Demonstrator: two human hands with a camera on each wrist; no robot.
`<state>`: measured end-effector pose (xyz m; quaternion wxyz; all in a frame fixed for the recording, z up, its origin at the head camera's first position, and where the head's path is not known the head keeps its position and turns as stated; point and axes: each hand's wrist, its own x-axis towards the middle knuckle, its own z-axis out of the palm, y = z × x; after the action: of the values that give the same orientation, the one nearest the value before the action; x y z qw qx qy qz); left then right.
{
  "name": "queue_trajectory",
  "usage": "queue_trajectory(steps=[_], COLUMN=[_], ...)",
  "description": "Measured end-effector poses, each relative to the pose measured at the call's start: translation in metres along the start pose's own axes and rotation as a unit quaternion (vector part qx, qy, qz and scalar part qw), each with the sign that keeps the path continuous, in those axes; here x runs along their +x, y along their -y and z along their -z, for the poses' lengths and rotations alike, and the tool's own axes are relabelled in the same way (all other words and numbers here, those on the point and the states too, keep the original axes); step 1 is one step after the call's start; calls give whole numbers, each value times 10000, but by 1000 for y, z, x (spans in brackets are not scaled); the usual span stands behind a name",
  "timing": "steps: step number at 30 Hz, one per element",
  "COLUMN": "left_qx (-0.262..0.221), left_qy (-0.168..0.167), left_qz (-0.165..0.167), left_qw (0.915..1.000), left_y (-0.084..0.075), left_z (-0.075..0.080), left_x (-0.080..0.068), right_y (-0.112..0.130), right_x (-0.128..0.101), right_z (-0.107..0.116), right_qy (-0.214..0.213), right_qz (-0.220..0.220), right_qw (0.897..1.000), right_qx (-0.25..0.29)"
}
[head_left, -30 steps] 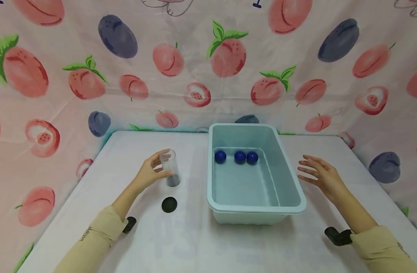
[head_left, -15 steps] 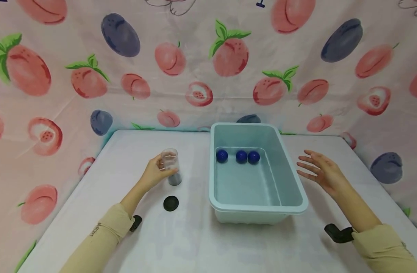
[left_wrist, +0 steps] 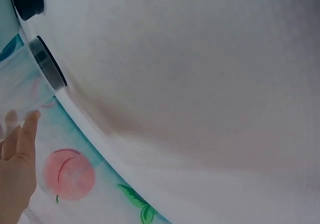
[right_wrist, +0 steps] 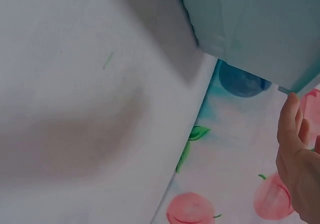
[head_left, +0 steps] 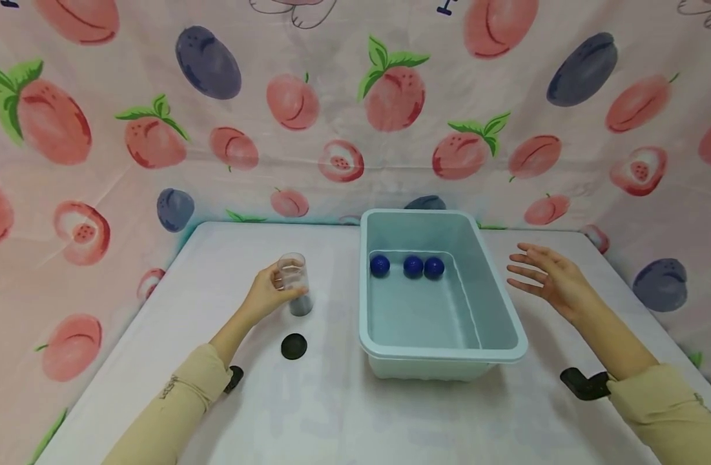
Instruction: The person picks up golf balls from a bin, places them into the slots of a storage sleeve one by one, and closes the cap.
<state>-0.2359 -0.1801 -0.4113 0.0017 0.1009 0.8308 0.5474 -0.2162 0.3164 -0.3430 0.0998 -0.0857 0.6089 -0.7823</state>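
Left hand (head_left: 266,295) grips clear cup (head_left: 293,284), center-left of frame.
Right hand (head_left: 549,283) spread, hovering right of tub (head_left: 506,323); lid (head_left: 294,346) off.

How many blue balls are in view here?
3, all inside the light blue tub, in a row along its far wall: one at left, one in the middle, one at right, touching the middle one.

I can read no words, numbers or brand names anywhere here. My left sleeve (head_left: 172,387) carries a small dark line of print near the cuff, and my right sleeve (head_left: 700,403) has a similar faint mark, but both are too small and blurred to make out. The fruit-patterned cloth (head_left: 343,110) behind the tabletop shows only pictures.
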Motion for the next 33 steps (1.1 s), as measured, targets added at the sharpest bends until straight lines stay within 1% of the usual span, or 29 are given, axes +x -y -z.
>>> queue_trajectory(steps=[4, 9, 13, 17, 21, 30, 33], left_qx=[11, -49, -108, -133, -179, -261, -263], left_qy=[6, 59, 86, 111, 122, 148, 158], left_qz=[19, -3, -14, 51, 98, 83, 81], left_qw=[10000, 10000, 9999, 9998, 9997, 9995, 9995], left_y=[1, 1, 1, 3, 3, 3, 3], left_z=[0, 1, 2, 1, 1, 1, 1], left_x=[0, 0, 0, 1, -1, 0, 1], right_y=[9, 19, 28, 39, 50, 68, 70], right_x=[1, 3, 6, 9, 13, 24, 30], right_z=[0, -1, -4, -10, -16, -37, -45], right_qy=[-48, -95, -133, -188, -266, -385, -389], right_qz=[-29, -33, -115, -260, -472, -854, -935], right_qw=[9999, 9999, 9997, 9995, 9981, 9922, 9878], right_qx=[-93, 132, 180, 16, -297, -828, -1185])
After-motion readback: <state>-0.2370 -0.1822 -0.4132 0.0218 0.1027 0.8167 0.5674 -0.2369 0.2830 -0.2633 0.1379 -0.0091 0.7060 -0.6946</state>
